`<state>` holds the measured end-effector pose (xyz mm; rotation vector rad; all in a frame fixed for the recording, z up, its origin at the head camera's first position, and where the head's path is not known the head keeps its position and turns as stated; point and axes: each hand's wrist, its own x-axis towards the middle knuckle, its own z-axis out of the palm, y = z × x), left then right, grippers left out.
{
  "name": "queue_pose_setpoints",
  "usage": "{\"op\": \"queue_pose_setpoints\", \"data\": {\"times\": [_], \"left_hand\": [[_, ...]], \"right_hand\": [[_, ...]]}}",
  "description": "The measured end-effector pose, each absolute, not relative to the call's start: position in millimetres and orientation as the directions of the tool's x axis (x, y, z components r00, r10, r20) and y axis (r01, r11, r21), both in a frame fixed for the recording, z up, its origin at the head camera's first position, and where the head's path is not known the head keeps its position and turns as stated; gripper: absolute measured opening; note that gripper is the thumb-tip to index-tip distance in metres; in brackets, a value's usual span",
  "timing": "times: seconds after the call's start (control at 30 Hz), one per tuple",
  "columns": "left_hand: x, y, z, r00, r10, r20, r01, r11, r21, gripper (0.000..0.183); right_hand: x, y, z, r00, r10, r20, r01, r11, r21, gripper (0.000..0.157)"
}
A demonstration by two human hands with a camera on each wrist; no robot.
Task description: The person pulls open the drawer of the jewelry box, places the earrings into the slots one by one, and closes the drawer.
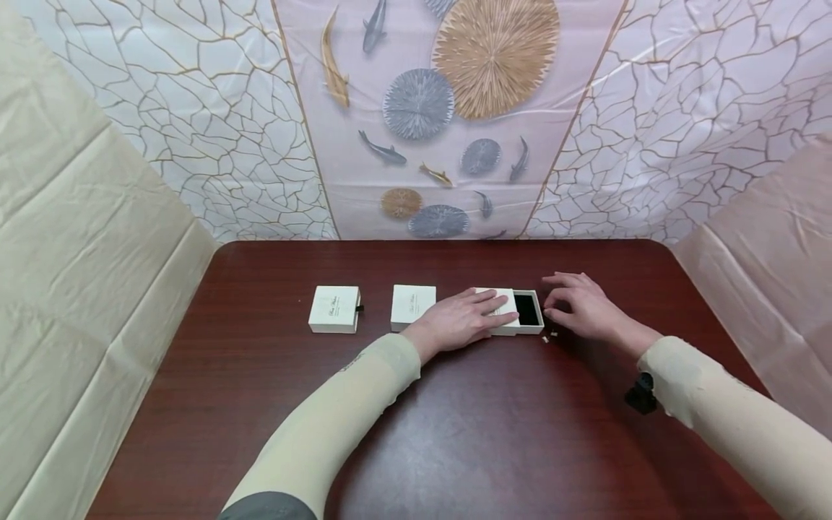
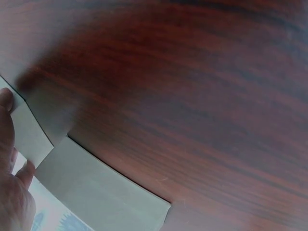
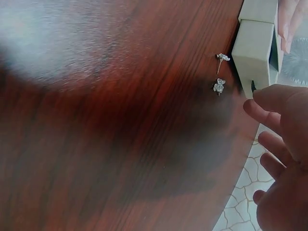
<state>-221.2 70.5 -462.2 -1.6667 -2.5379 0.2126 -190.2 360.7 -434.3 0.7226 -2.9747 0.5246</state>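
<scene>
My left hand (image 1: 458,319) lies with extended fingers across the top of a white drawer-style jewelry box (image 1: 512,331). The box's inner drawer (image 1: 539,330) sticks out to the right, its black lining partly showing. At the drawer's end, my right hand (image 1: 585,309) pinches a small black ribbon tab (image 3: 253,85) between thumb and index finger; the other fingers are loosely bent. Two sparkly stud earrings lie on the table close to the drawer's near corner, one earring (image 3: 219,86) nearer the right hand and another earring (image 3: 222,57) beside it.
A second white box (image 1: 409,305) stands just left of the left hand, partly behind it. Further left is a third white box (image 1: 334,309) with a black tab on its right side. The dark red wooden table (image 1: 468,433) meets a patterned cloth backdrop (image 1: 429,173).
</scene>
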Motion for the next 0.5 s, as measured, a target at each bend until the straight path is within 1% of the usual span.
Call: {"op": "queue_pose_setpoints", "data": {"times": [0.1,0.3,0.5], "left_hand": [[-221,70,-461,-0.398,0.917,0.003,0.905,0.393,-0.166,0.057],[-221,69,-461,-0.401,0.916,0.005,0.904,0.397,-0.162,0.056],[-220,71,-461,-0.392,0.92,0.017,0.907,0.389,-0.162,0.056]], "right_hand": [[-184,365,-432,-0.896,-0.426,0.127,-0.443,0.835,-0.327,0.006],[-172,368,-433,-0.895,-0.415,0.166,-0.447,0.823,-0.351,0.008],[-156,368,-442,-0.885,-0.401,0.236,-0.463,0.807,-0.366,0.011]]}}
